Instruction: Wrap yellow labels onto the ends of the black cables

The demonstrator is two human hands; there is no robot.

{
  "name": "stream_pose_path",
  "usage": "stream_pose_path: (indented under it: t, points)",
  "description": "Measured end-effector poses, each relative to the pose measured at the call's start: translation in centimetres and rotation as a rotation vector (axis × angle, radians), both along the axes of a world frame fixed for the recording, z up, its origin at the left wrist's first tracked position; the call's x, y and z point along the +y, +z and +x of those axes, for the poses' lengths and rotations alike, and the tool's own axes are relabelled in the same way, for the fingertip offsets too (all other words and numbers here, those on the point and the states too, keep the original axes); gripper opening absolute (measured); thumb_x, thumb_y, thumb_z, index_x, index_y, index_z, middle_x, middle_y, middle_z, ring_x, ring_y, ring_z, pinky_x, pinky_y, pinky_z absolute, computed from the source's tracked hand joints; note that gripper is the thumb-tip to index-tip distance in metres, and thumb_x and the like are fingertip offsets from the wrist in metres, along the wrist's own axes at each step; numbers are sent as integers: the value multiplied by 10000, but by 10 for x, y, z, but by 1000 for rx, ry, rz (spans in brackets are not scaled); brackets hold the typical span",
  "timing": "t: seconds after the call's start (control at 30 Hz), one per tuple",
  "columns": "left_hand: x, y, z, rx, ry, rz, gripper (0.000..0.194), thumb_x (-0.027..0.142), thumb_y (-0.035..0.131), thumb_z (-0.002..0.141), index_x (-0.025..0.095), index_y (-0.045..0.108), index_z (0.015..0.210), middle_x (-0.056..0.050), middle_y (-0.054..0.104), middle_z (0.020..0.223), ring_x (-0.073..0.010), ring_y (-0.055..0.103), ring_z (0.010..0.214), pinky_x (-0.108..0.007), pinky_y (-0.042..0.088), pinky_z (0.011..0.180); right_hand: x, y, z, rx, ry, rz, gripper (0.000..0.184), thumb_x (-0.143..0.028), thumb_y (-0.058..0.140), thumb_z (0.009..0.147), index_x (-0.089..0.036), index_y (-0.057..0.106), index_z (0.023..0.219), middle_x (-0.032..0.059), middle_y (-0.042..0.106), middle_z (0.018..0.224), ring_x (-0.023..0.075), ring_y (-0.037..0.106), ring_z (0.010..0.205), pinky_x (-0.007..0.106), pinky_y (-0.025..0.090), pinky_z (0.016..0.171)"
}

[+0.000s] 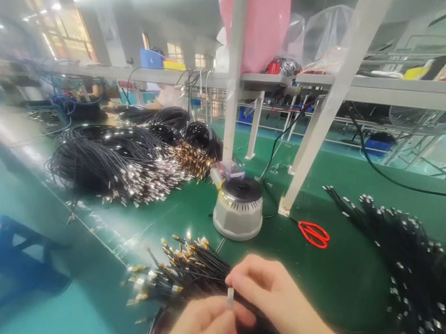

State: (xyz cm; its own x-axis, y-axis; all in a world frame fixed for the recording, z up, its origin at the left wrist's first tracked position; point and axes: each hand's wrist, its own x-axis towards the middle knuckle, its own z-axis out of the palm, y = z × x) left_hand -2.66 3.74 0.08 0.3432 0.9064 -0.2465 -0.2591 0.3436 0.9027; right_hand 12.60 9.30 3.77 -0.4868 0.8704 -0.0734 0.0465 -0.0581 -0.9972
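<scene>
pinching a small white connector (230, 294) in left hand (203, 327); holding right hand (265, 286) pinched just above, cannot tell on what; beyond, a pink bag (267, 21) with contents hidden.

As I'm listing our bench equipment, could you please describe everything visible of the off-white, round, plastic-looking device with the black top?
The off-white, round, plastic-looking device has a faceted lower body, a bottom rim, a shoulder marked with dark vertical slots, and a round black top. It stands upright on the green tabletop, beyond the bare right hand. A shiny packet lies behind its left side; contact is unclear.
</scene>
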Motion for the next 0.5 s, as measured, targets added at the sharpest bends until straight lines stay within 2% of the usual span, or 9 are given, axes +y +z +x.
stream_pose_path:
  t: [0.07,0.13,0.2,0.27,0.4,0.5]
  points:
    - [2,-3,-1,-37,-17,5,475,587,676,767,130,644,893,58,510,433,-30,280,341,-177,175,379,0,-2,-4,21,38,-41,281,-412,680,799,-157,597,715,-35,551,544,95,463,487,225,360,498]
    - [4,-8,-2,-77,1,-15,458,594,688,754,175,578,902,56,555,444,-27,279,322,-158,173,362,3,-3,-5,3,36,-32,246,-357,697,788,-148,603,698,-12,602,586,109,511,539,237,401,547]
    - [7,-15,-3,-96,32,-46,449,600,699,740,197,530,841,48,587,447,-22,293,311,-140,178,352,9,-4,-5,0,-5,-29,208,-297,729,762,-130,641,674,6,639,617,118,545,593,240,424,597]
    - [11,-20,-5,-100,63,-69,450,598,705,737,196,504,763,37,598,439,-16,301,302,-130,178,339,21,-5,-6,33,-75,-70,175,-257,747,746,-115,678,670,-2,636,585,94,515,546,216,399,557]
    - [17,-22,-6,-130,136,-96,457,585,735,711,187,510,738,19,620,440,-12,314,291,-118,182,321,53,-2,-16,99,-253,-145,147,-248,674,838,-113,716,879,-36,617,570,39,388,433,173,297,446]
    - [18,-18,-5,-174,172,-128,483,582,780,650,178,522,711,18,613,416,-7,327,289,-114,207,330,78,2,-30,131,-326,-235,172,-246,594,915,-106,689,945,-31,612,588,24,370,409,151,257,404]
